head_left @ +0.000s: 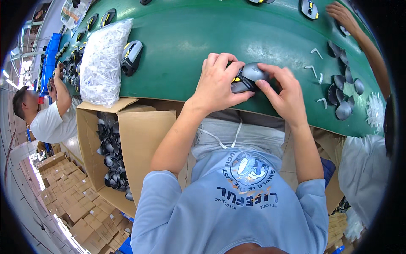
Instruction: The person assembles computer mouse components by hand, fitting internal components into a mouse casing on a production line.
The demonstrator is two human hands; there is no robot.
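One grey-and-black, yellow-marked plastic device (241,87)
Left fingers (234,68) grip it; right fingers (270,69), partly spread, pinch its domed grey cover (253,72).

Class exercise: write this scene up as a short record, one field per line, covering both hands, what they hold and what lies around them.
Left hand: gripping a grey-and-black computer mouse with yellow accents
Right hand: fingers and thumb on its rounded grey shell
Work surface: green tabletop
Left of hands: second mouse; bag of clear plastic pieces
Lower left: open cardboard box holding dark curved shells
Right of hands: loose curved shells; white bent strips
Others: co-worker's hand, upper right; person, far left
Unclear: whether the grey shell is fastened
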